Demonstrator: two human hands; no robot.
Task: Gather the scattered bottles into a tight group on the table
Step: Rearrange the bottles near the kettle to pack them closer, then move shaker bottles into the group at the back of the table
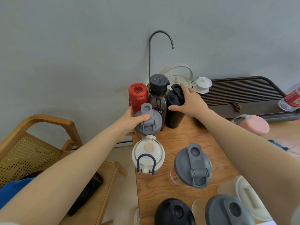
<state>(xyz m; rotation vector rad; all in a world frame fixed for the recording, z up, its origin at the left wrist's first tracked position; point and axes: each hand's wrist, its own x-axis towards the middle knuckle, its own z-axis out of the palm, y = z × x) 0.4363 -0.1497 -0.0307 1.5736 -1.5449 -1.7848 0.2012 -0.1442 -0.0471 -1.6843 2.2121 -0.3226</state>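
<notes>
Left hand [129, 119] grips grey-lidded shaker [148, 122]; right hand [190, 103] grips black tumbler [174, 109].

Ahead of you a curved grey faucet [159, 41] rises against the wall, with a white kettle [178, 77] and a white lidded cup [203, 84] just beside it. To your right lies a dark slatted tea tray [243, 93]. At your left stands a cane-backed wooden chair [32, 143].
</notes>
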